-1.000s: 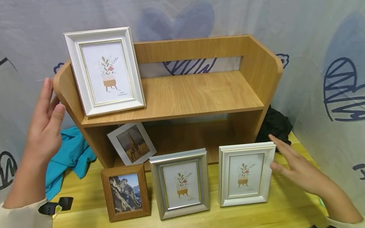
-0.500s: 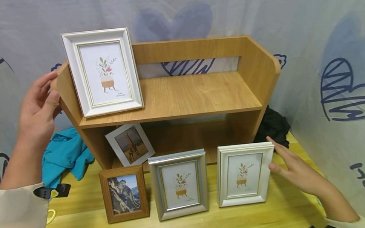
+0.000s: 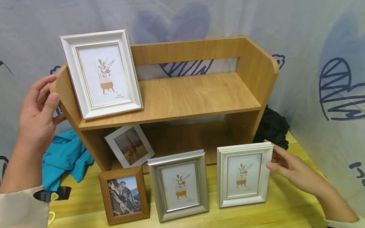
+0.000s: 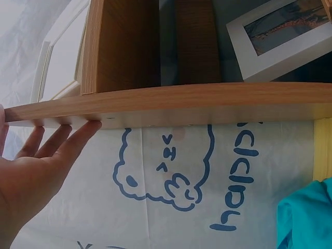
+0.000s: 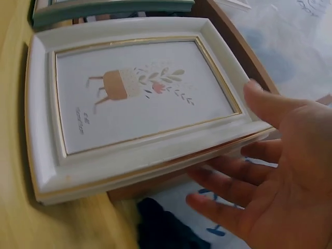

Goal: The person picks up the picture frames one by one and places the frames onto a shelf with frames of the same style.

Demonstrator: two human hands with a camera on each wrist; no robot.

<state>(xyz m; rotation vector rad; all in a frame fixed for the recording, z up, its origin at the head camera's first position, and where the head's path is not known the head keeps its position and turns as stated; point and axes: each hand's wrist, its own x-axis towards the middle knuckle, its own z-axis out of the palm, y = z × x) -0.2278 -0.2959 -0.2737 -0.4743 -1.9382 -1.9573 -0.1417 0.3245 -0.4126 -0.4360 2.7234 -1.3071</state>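
The head view looks bright, wrist views dimmer, lower shelf (image 3: 185, 138) shadowed

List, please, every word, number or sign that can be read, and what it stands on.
"E": curtain, left in the head view.
"happ": curtain, lower right there, cut by the edge.
"happ": curtain, sideways in the left wrist view, next letter partly hidden by the shelf.
Small print in the silver frame, top white frame and front white frame: too small or blurred.
Yellow mark on the left wrist strap: too small.
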